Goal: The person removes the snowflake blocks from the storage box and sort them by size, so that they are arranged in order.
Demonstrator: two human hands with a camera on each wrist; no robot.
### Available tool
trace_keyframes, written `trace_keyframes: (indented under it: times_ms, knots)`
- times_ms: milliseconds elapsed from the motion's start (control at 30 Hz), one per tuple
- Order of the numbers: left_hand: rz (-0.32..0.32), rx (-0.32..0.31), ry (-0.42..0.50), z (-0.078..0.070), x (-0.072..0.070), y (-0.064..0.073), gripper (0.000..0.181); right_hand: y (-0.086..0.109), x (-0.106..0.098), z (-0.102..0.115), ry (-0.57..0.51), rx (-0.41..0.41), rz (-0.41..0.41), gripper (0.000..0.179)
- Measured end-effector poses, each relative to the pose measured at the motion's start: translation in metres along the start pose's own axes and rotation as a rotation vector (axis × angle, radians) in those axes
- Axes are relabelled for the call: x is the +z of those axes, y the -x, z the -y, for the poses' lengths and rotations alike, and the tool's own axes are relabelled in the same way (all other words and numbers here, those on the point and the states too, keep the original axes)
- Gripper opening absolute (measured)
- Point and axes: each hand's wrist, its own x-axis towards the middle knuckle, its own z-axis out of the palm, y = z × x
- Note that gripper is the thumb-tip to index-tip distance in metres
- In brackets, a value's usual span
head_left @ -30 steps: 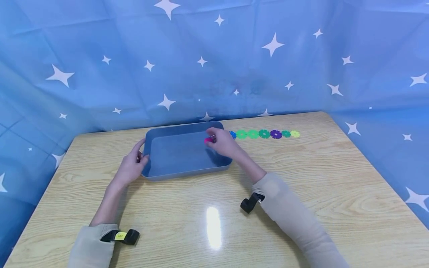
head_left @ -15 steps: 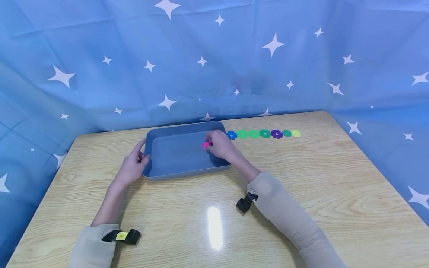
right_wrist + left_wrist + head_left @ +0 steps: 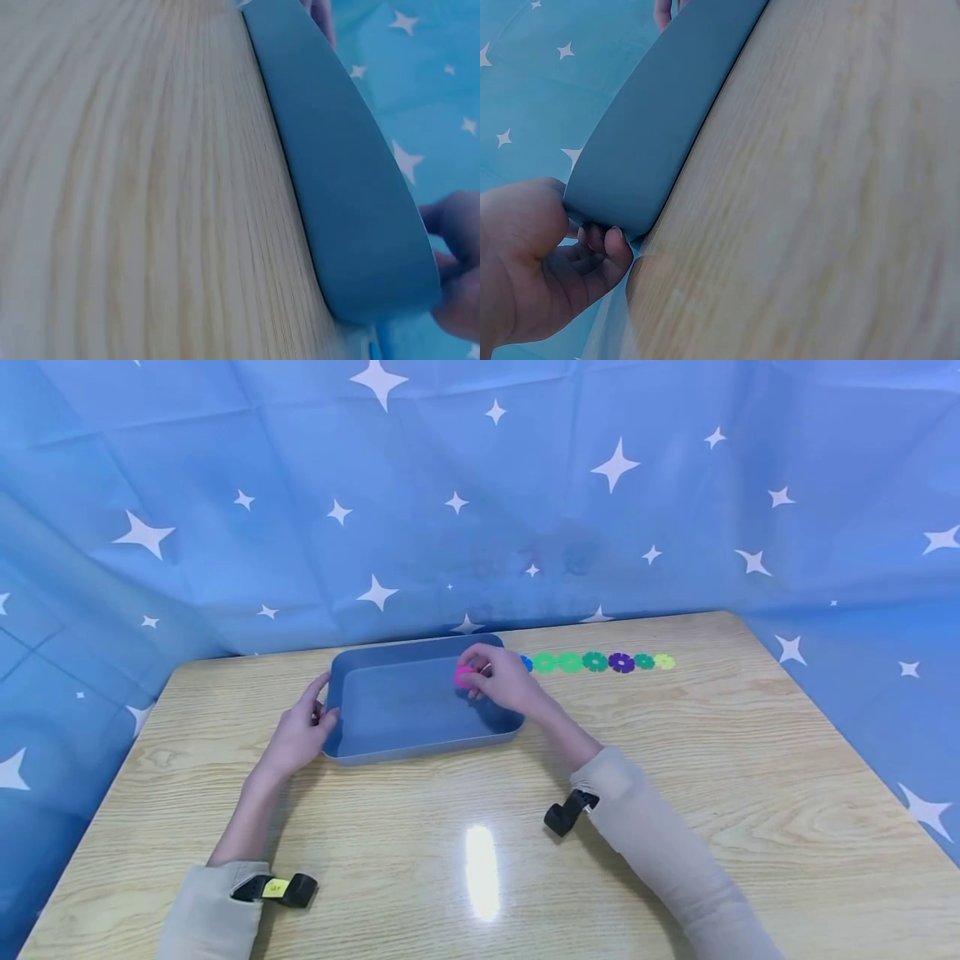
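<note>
My left hand [image 3: 298, 735] grips the left wall of a shallow blue-grey tray [image 3: 420, 745], thumb over the rim and fingers outside. In the left wrist view, its curled fingers [image 3: 607, 259] lie at the tray's corner. Over the right part of the tray, my right hand [image 3: 504, 678] pinches a pink notched disc [image 3: 462, 677] between thumb and fingers. The right wrist view shows only part of that hand [image 3: 461, 259] behind the tray wall [image 3: 352, 187]; the disc is hidden there.
Right of the tray, several notched discs lie in a row along the table's back: a blue disc [image 3: 528, 663] partly behind my right hand, green discs [image 3: 570, 662], a purple disc [image 3: 621, 662] and a yellow disc [image 3: 664, 662]. A starry blue curtain [image 3: 480, 527] hangs behind the table [image 3: 675, 777].
My right hand dipped lower into the tray half a second ago and has risen again slightly, still with the pink disc, covering part of the blue disc. The left hand keeps its hold.
</note>
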Motion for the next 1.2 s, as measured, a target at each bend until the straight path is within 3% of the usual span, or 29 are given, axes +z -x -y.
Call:
trace_keyframes:
  times_ms: [133,400,633,967,1200]
  knots:
    - [-0.003,-0.004,-0.003,0.000,0.000,0.000,0.060,0.005,-0.011,-0.004,-0.083,-0.022,-0.031,0.023]
    - [0.000,-0.011,0.001,-0.003,0.000,0.001,0.060,0.020,-0.045,-0.016,-0.107,-0.036,-0.115,0.020]
    - [0.002,-0.028,0.001,-0.003,0.001,0.002,0.061,0.040,-0.079,-0.035,-0.013,0.018,-0.159,0.021]
    - [-0.011,-0.020,0.006,0.000,0.004,0.002,0.060,0.069,-0.132,-0.077,0.103,0.093,-0.265,0.022]
    - [-0.011,-0.020,0.002,-0.001,0.003,0.002,0.060,0.091,-0.176,-0.098,0.235,0.230,-0.348,0.030]
